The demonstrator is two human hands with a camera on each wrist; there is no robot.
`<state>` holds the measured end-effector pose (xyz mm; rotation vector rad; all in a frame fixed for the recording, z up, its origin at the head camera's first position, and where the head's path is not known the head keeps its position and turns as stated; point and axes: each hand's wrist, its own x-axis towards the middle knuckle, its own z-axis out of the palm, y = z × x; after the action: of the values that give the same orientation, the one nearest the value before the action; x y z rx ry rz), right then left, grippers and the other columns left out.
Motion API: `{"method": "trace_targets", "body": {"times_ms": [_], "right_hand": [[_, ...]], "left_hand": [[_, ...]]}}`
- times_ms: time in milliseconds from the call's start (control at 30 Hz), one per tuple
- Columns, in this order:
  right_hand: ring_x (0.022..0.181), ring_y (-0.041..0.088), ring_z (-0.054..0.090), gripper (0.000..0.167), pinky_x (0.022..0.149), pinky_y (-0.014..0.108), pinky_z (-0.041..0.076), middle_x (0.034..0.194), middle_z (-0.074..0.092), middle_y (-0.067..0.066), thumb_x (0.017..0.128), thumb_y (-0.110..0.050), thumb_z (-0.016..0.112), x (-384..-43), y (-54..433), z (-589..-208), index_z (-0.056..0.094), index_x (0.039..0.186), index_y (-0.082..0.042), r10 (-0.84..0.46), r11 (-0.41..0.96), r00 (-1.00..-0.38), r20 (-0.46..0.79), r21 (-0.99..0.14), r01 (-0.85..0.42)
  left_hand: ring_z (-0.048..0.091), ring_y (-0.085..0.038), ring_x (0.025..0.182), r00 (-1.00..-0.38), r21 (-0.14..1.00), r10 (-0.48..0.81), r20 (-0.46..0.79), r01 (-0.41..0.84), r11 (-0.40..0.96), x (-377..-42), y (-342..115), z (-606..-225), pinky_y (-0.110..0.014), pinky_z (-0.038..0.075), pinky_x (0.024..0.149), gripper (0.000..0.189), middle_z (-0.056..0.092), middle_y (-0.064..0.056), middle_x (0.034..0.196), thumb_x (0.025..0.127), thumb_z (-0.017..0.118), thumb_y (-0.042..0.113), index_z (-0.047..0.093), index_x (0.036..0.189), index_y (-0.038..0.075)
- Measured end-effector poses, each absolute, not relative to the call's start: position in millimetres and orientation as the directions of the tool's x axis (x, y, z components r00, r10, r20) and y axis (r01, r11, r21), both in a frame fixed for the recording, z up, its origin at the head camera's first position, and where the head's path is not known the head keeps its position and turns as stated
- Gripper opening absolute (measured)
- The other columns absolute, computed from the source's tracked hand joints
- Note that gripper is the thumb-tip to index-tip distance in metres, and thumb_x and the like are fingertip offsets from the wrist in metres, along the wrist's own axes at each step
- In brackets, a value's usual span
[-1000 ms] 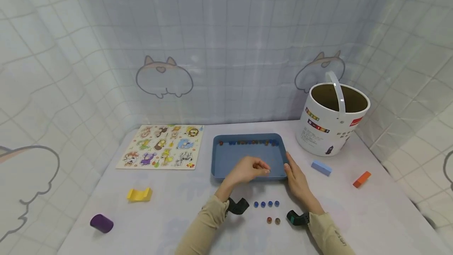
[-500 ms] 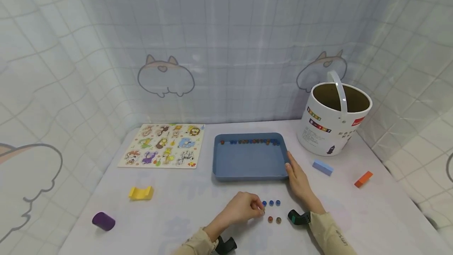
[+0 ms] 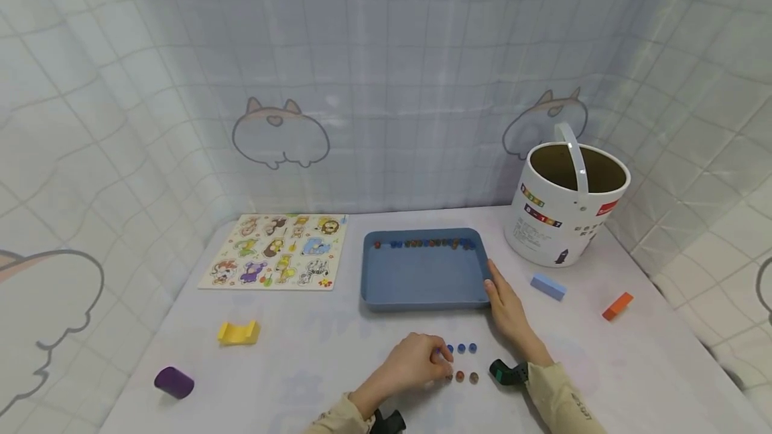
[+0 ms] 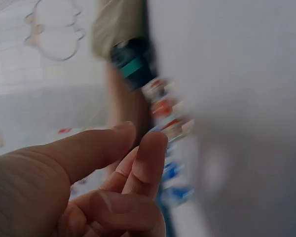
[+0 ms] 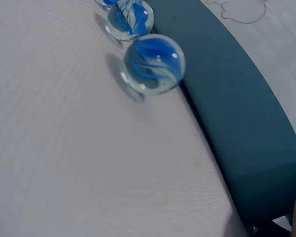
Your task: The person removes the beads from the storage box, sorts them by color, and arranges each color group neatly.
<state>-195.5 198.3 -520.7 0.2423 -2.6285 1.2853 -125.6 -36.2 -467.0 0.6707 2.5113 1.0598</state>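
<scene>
In the head view my left hand [image 3: 413, 365] is over the table, its fingertips beside a reddish marble [image 3: 449, 378] at the left end of a short row. The left wrist view is blurred; there the thumb and index finger stand apart with no marble between them, and a red-and-white marble [image 4: 178, 127] lies just past the index fingertip. My right hand [image 3: 509, 310] rests against the right side of the blue tray [image 3: 422, 306], fingers fairly straight. Behind the lower row is a row of blue marbles [image 3: 461, 348]. Close in the right wrist view, a blue swirled marble [image 5: 154, 64] lies beside the tray wall.
More marbles [image 3: 431, 243] line the tray's far side. A white bucket [image 3: 537, 233] stands at the back right, near a light blue block [image 3: 548, 286] and an orange block [image 3: 618, 307]. Leftward are an animal puzzle board [image 3: 274, 253], a yellow block [image 3: 238, 333] and a purple cylinder [image 3: 174, 382].
My left hand has come from above the tray to the table in front, and a third marble now sits at the left of the lower row. The right hand has stayed at the tray.
</scene>
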Motion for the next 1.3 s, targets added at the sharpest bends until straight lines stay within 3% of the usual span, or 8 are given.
{"method": "trace_targets", "body": {"times_ms": [133,333,567,833,1067,1300], "right_hand": [[0.140,0.048,0.029,0.053,0.112,0.060,0.022,0.154,0.029,0.026,0.107,-0.028,0.032,-197.4,201.7,-520.8,0.025,0.152,0.000,-0.048,0.624,-0.958,0.282,-0.740,-0.250],[0.140,0.049,0.028,0.053,0.112,0.061,0.021,0.155,0.027,0.026,0.107,-0.029,0.031,-197.9,203.6,-520.4,0.024,0.152,-0.001,-0.050,0.625,-0.963,0.264,-0.744,-0.236],[0.140,0.049,0.028,0.053,0.112,0.061,0.022,0.155,0.027,0.027,0.107,-0.028,0.031,-199.9,202.8,-520.9,0.024,0.152,-0.001,-0.058,0.623,-0.960,0.273,-0.742,-0.248],[0.142,0.047,0.026,0.054,0.114,0.060,0.020,0.156,0.025,0.025,0.107,-0.029,0.031,-196.3,198.2,-522.0,0.022,0.153,-0.003,-0.057,0.591,-0.970,0.235,-0.776,-0.223],[0.143,0.045,0.026,0.054,0.114,0.059,0.020,0.157,0.026,0.023,0.107,-0.031,0.030,-197.7,198.3,-523.7,0.022,0.154,-0.005,-0.047,0.591,-0.970,0.238,-0.776,-0.219],[0.143,0.044,0.028,0.053,0.114,0.058,0.021,0.156,0.028,0.023,0.107,-0.029,0.032,-197.5,197.6,-524.3,0.023,0.153,-0.004,-0.044,0.589,-0.968,0.249,-0.776,-0.226]], "left_hand": [[0.047,-0.005,0.048,-0.826,0.838,0.550,-0.121,0.212,0.503,-149.9,-36.9,-447.0,-0.020,0.036,0.047,0.012,0.067,0.002,0.066,0.090,0.069,0.023,0.073,0.095,0.013],[0.045,-0.013,0.053,-0.853,0.950,0.501,-0.145,0.021,0.311,-208.8,-33.0,-429.4,-0.027,0.036,0.054,0.027,0.072,-0.018,0.092,0.098,0.058,0.025,0.068,0.114,0.006],[0.053,-0.015,0.062,-0.874,0.946,0.433,-0.220,-0.083,0.313,-262.2,-10.2,-436.5,-0.025,0.033,0.054,0.033,0.073,-0.005,0.099,0.099,0.056,0.031,0.064,0.123,0.010],[0.054,-0.009,0.059,-0.933,0.936,0.207,-0.296,-0.240,0.257,-291.2,20.4,-454.7,-0.023,0.035,0.052,0.032,0.073,-0.005,0.099,0.099,0.055,0.025,0.062,0.126,0.009],[0.053,-0.006,0.051,-0.955,0.934,0.056,-0.291,-0.271,0.233,-305.0,35.8,-457.5,-0.022,0.037,0.049,0.026,0.074,-0.008,0.095,0.099,0.053,0.017,0.066,0.120,0.009],[0.062,-0.013,0.059,-0.966,0.915,0.023,-0.258,-0.236,0.328,-311.2,42.2,-463.8,-0.024,0.047,0.055,0.021,0.074,-0.009,0.090,0.097,0.057,0.018,0.071,0.111,0.009]]}}
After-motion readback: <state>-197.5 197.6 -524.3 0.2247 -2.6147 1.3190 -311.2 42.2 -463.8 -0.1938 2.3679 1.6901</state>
